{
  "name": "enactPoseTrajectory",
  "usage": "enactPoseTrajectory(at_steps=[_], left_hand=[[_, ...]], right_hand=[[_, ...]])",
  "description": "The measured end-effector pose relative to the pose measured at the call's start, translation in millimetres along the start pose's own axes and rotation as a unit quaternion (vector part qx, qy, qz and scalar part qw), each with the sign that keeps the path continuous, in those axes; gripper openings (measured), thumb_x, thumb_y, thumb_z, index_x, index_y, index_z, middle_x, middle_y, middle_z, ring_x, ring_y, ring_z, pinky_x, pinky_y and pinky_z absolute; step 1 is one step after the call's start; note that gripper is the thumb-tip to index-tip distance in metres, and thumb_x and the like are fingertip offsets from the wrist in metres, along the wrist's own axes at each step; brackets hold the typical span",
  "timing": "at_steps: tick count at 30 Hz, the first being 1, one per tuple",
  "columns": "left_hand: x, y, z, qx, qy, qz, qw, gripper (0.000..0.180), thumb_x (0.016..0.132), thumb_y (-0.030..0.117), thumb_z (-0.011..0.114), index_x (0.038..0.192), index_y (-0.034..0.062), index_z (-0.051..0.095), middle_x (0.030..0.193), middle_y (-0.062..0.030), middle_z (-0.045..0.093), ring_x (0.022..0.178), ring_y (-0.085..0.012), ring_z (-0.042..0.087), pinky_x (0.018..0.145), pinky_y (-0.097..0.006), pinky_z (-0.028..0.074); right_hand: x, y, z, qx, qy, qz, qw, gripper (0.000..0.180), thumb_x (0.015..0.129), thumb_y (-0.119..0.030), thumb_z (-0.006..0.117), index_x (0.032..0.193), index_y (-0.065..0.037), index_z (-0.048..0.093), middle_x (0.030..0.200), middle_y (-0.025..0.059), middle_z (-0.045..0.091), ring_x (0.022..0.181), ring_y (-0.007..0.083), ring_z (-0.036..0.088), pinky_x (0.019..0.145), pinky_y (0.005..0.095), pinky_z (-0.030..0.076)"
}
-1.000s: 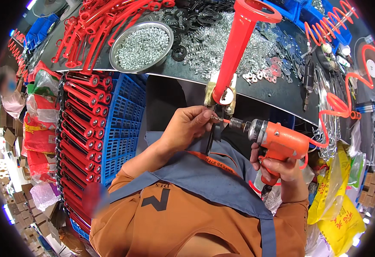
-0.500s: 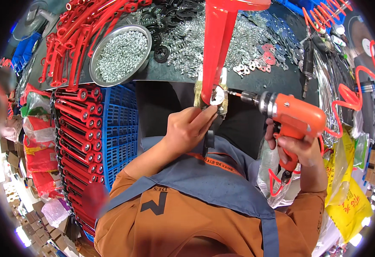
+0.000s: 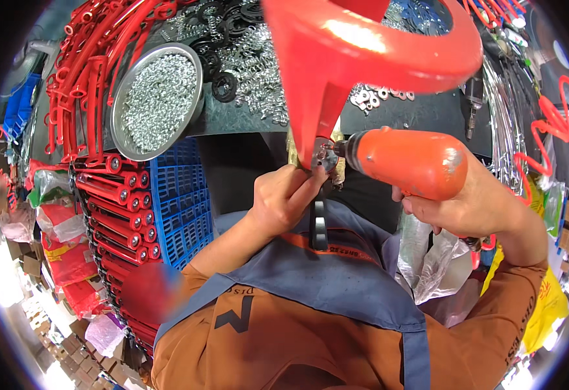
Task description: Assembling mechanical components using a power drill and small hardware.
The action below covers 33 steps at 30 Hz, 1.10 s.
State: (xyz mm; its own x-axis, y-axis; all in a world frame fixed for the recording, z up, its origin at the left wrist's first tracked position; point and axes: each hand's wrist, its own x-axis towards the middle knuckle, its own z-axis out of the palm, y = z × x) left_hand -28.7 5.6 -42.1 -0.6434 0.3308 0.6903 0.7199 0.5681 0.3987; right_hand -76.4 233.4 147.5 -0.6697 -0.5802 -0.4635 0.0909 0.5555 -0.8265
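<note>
My right hand (image 3: 470,205) is wrapped round the grip of an orange air screwdriver (image 3: 411,162). The screwdriver's nose meets a small round metal piece (image 3: 324,155) at the lower end of a long red part with a broad loop (image 3: 336,49). My left hand (image 3: 283,198) is closed, thumb and fingers pinching that lower end just beneath the metal piece. A pale yellowish block (image 3: 339,170) shows behind the joint. The tool's bit is hidden at the contact. Below my left fingers a black bar (image 3: 318,224) points down toward my apron.
A steel bowl of small metal pieces (image 3: 159,101) stands left on the dark bench, beside piled red rods (image 3: 83,84). Springs (image 3: 258,71) and black rings lie behind. Stacked red tubes (image 3: 119,208) flank a blue crate (image 3: 179,195). A coiled red hose (image 3: 548,133) hangs right.
The screwdriver has moved left and its nose now touches the joint. The red part's looped end has tipped toward me and right. My left hand keeps its hold.
</note>
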Motion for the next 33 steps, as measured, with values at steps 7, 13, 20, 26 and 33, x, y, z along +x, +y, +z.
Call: enactPoseTrajectory(at_steps=[7, 13, 20, 26, 33], left_hand=[[1, -8, 7, -0.061, 0.018, 0.009, 0.998, 0.013, 0.070, 0.003, 0.067, 0.082, 0.0013, 0.066, 0.057, -0.0025, 0.047, 0.048, -0.0155, 0.047, 0.039, -0.030, 0.034], [5, -4, 2, -0.082, 0.002, -0.018, 0.996, 0.014, 0.069, 0.002, 0.066, 0.082, 0.0014, 0.066, 0.064, -0.0048, 0.052, 0.051, -0.0181, 0.050, 0.042, -0.032, 0.038], [20, -2, -15, -0.099, -0.016, -0.013, 0.995, 0.028, 0.057, -0.001, 0.065, 0.085, -0.0018, 0.065, 0.074, -0.0071, 0.060, 0.055, -0.0177, 0.056, 0.043, -0.028, 0.043], [17, -6, -14, -0.119, -0.019, -0.020, 0.993, 0.028, 0.059, -0.001, 0.064, 0.087, -0.0014, 0.066, 0.070, -0.0058, 0.058, 0.053, -0.0174, 0.054, 0.042, -0.028, 0.042], [21, -1, -16, -0.097, -0.016, -0.030, 0.995, 0.031, 0.061, -0.002, 0.064, 0.092, -0.0010, 0.067, 0.067, -0.0040, 0.055, 0.050, -0.0165, 0.051, 0.041, -0.029, 0.040]], right_hand=[[28, -20, -9, -0.170, -0.009, -0.181, 0.969, 0.024, 0.069, -0.003, 0.053, 0.091, 0.005, 0.058, 0.072, 0.0250, 0.059, 0.069, 0.0421, 0.059, 0.063, 0.0411, 0.048], [41, -55, -35, -0.021, -0.168, -0.053, 0.984, 0.024, 0.071, -0.003, 0.055, 0.093, 0.004, 0.060, 0.071, 0.0236, 0.061, 0.065, 0.0381, 0.060, 0.061, 0.0401, 0.048], [37, -27, -17, -0.173, -0.069, -0.068, 0.980, 0.029, 0.072, -0.001, 0.054, 0.100, 0.003, 0.060, 0.071, 0.0220, 0.061, 0.064, 0.0348, 0.060, 0.062, 0.0383, 0.048], [42, -67, -15, -0.149, -0.102, 0.068, 0.981, 0.032, 0.070, 0.000, 0.053, 0.100, 0.000, 0.062, 0.074, 0.0202, 0.063, 0.068, 0.0355, 0.062, 0.066, 0.0383, 0.049], [52, -32, -11, -0.176, -0.028, -0.167, 0.970, 0.028, 0.069, -0.004, 0.054, 0.095, 0.002, 0.062, 0.081, 0.0229, 0.063, 0.078, 0.0383, 0.062, 0.072, 0.0415, 0.050]])
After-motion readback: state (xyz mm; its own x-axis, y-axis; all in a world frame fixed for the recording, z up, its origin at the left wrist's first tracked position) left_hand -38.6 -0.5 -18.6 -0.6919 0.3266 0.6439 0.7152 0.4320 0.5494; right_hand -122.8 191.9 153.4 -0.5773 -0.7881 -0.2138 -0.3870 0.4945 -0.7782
